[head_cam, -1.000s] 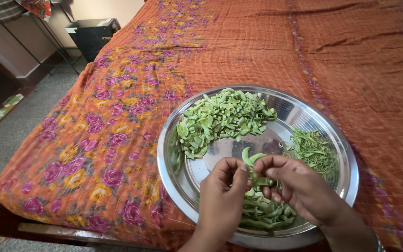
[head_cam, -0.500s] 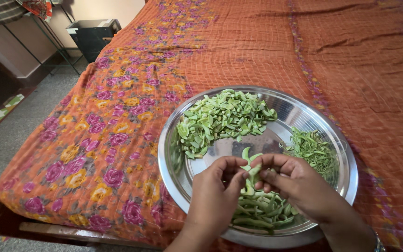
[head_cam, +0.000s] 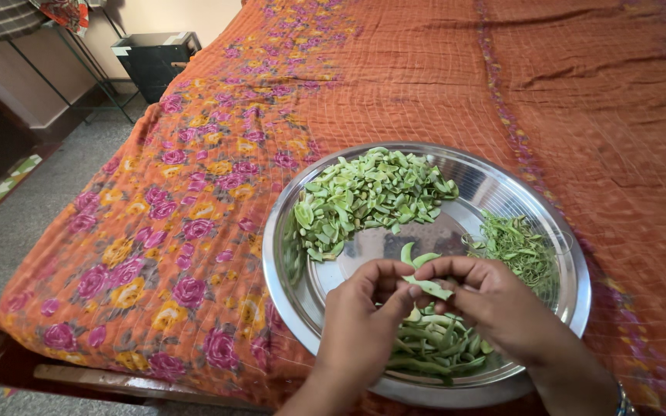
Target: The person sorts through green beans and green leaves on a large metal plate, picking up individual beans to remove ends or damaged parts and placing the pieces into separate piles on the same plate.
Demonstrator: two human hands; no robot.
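**On a flowered bedspread, a bean pod between two hands**

Lower centre of the head view: left hand [head_cam: 364, 327] and right hand [head_cam: 495, 308] closed together over a single green bean pod [head_cam: 429, 286], fingertips pinching it from both ends, now lying flatter and more stretched out than half a second ago, when held nearly upright; judged to be mid-way through being split or stringed. Directly beneath, at the near rim of the steel plate [head_cam: 556, 223], a heap of whole pods [head_cam: 433, 347]. Upper left of the plate, a pile of cut bean pieces [head_cam: 368, 196]; right side, a tuft of pulled strings and tips [head_cam: 518, 246]. Under everything, an orange floral quilt [head_cam: 171, 231]. Top left of frame, a dark box [head_cam: 152, 58] on the floor.
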